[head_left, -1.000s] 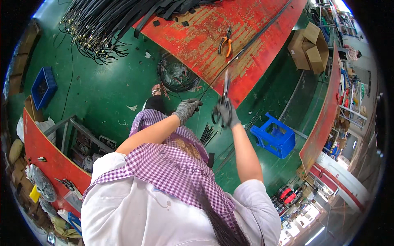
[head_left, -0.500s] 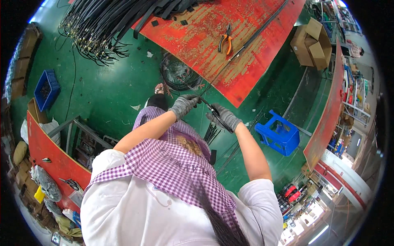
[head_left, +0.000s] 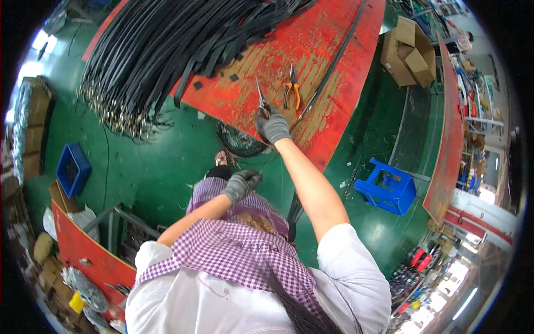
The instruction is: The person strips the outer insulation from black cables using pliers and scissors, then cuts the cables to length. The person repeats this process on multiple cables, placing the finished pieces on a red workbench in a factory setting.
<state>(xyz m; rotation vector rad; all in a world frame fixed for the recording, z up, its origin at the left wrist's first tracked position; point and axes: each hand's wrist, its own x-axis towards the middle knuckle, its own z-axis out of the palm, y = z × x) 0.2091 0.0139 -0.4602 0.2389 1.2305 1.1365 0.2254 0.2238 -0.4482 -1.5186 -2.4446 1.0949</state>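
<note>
My right hand, in a grey glove, reaches over the near corner of the red table. Its fingers are closed on the handle of scissors, whose slim blades point away from me. Closer to my body, my gloved left hand is closed, with its fingertips pinched together. A thin dark cable runs off the table edge toward it; the pinched end itself is hard to make out. Pliers with orange and black handles lie just right of the scissors.
A big bundle of black straps or cables with metal ends hangs over the table's left edge. A coil lies on the green floor beneath. To the right are a blue stool and an open cardboard box; a blue crate stands left.
My right hand has moved away from the left one, forward onto the table with the scissors. My left hand has dropped slightly nearer my body. The view has shifted, showing more of the bundle.
</note>
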